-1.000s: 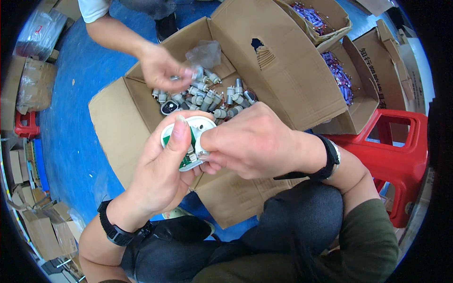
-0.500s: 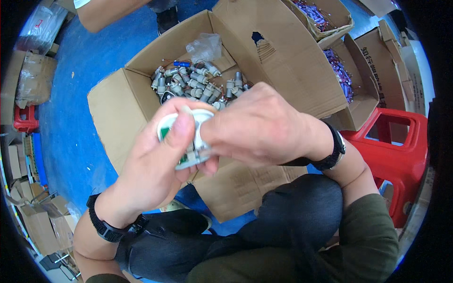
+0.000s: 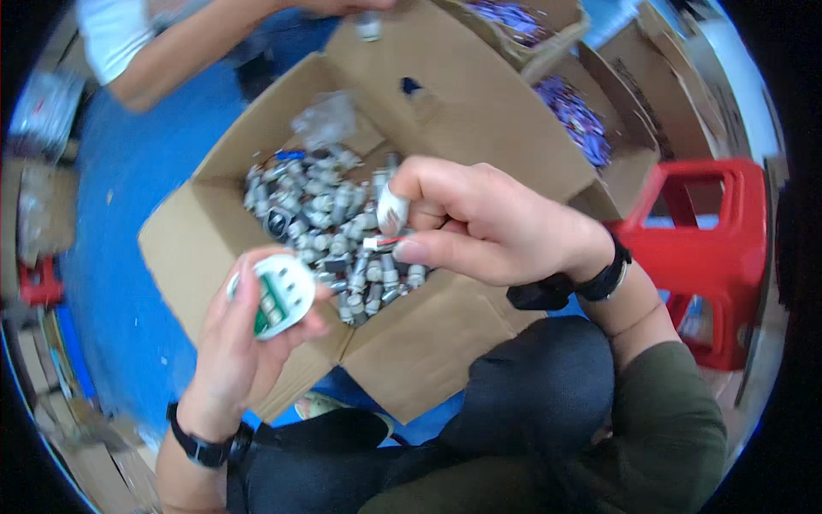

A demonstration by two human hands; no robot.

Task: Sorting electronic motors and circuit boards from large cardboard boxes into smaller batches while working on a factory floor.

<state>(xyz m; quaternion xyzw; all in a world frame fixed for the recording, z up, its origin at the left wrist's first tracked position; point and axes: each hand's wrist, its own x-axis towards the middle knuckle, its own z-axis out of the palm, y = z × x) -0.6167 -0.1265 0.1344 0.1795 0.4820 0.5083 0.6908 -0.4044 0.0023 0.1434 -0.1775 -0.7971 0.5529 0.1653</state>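
Note:
My left hand [image 3: 244, 330] grips a round white plastic housing [image 3: 295, 287] by its edge, with a green circuit board [image 3: 267, 307] showing inside. To its right, my right hand [image 3: 488, 223] is closed over a small motor with a white end [image 3: 393, 211], mostly hidden by the fingers. A short red wire with a white plug [image 3: 374, 244] sticks out by the thumb. Both hands are apart, above an open cardboard box [image 3: 402, 343]. Inside it lie many small grey-and-white motors [image 3: 330, 206], heaped loosely.
A clear plastic bag [image 3: 325, 120] lies in the box's far part. Cartons of purple wired parts [image 3: 578, 124] stand at the far right, near a red stool [image 3: 698, 223]. Another person's arm [image 3: 197, 47] reaches in from the far left, a small part near the hand.
My hands have separated: the left moved left and down with the housing, the right drew away holding the motor and its wire. The other person's arm reached further in over the box.

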